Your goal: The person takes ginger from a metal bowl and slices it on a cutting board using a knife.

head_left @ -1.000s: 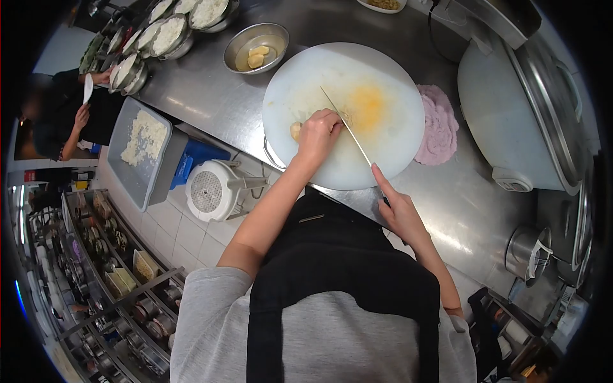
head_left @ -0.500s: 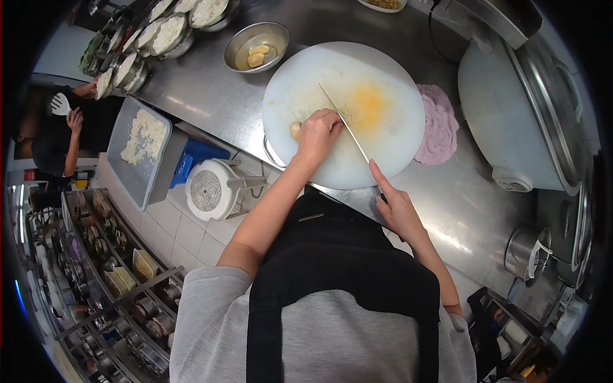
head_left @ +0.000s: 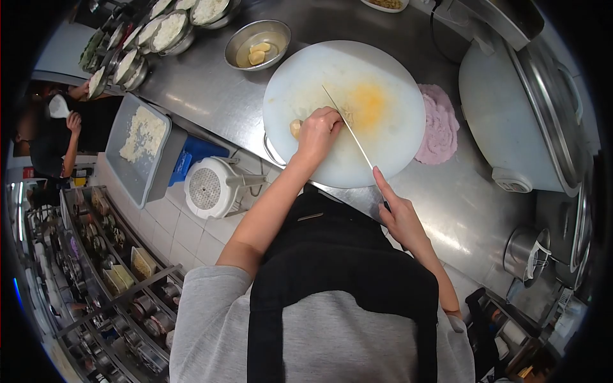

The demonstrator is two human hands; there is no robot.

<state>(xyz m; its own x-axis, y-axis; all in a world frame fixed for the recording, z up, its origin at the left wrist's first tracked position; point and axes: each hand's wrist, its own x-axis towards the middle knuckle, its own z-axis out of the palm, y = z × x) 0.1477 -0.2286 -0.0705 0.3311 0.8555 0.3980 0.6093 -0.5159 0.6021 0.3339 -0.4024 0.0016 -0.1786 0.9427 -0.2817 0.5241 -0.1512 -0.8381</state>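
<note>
Left arm (head_left: 265, 210): reaches forward from the near left, the wrist low over the board
Left hand (head_left: 319, 133): back up, knuckles bent, set down left of the blade
Left fingers: curled in and drawn together beside the knife; what they hold, if anything, is hidden beneath the hand, so I cannot tell
Right arm (head_left: 437, 265): comes up from the near right, angled to the left
Right hand (head_left: 399, 217): just past the board's near edge
Right fingers: closed round the knife handle, the index finger stretched out towards the blade
Knife (head_left: 359, 143): slants from the right hand to the far left, its blade passing just beside the left fingertips
Pale chunk (head_left: 295, 128): on the board, just left of the left hand
Cut slivers (head_left: 348, 115): beside the blade, near the left fingertips
Board (head_left: 393, 150): round and white, with a yellow stain right of the knife
Metal bowl (head_left: 237, 50): beyond the board on the far left, holding pale yellow pieces (head_left: 257, 58)
Pink cloth (head_left: 437, 127): against the board's right side
</note>
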